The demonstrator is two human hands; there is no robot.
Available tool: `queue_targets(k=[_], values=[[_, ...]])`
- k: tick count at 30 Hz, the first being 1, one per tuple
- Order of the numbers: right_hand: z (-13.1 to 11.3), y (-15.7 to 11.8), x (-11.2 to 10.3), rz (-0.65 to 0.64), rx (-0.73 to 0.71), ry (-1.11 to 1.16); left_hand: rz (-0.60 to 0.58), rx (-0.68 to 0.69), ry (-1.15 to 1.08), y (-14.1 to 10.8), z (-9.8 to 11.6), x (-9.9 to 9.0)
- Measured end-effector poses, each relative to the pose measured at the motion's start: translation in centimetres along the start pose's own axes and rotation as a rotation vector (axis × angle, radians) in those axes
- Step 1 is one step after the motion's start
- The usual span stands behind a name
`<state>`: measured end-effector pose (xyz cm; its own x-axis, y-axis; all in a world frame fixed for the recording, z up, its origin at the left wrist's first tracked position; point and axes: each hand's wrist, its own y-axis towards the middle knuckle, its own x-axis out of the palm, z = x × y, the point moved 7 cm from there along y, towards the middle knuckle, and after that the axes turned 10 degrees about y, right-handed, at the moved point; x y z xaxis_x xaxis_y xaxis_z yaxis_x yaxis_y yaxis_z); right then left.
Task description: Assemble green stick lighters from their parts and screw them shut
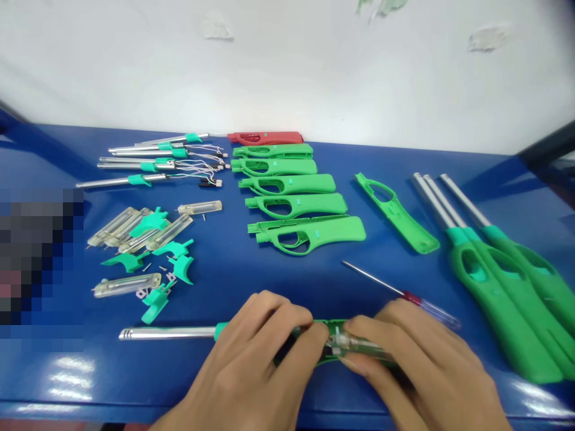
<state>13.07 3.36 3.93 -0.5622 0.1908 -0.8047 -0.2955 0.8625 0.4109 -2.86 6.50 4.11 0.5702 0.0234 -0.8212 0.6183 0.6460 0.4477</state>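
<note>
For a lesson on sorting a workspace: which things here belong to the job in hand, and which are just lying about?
Seem to belong:
- open green shell, metal tube and clear tank, under both hands
- loose tanks, teal triggers, wired tubes, other green shells, screwdriver

Probably just lying about:
- assembled-looking lighters, right
- red shell
- pixelated dark patch, left; unidentifiable

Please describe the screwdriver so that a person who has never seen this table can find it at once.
On the blue table, look beyond the right hand, before the lone green casing half. The screwdriver lies there slantwise. Only it has a thin metal shaft with a dark red and transparent handle.
</note>
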Motion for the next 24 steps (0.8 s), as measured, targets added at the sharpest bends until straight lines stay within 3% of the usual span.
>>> queue_targets(k=[10, 14, 19, 24], values=[[-0.16, 0.0, 0.26, -0.004, -0.02, -0.003, 0.002, 0.053, 0.07, 0.22, 0.22, -0.16], [-0.2, 0.15, 0.21, -0.006, -0.025, 0.003, 0.085, 0.06, 0.073, -0.31, 0.2, -0.42], [0.02, -0.08, -0.07, 0.012, 0.014, 0.03, 0.023, 0.069, 0.142, 0.03, -0.02, 0.23], [0.11, -0.47, -0.02, -0.008, 0.001, 0.05, 0.016, 0.085, 0.062, 0.09, 0.11, 0.43]])
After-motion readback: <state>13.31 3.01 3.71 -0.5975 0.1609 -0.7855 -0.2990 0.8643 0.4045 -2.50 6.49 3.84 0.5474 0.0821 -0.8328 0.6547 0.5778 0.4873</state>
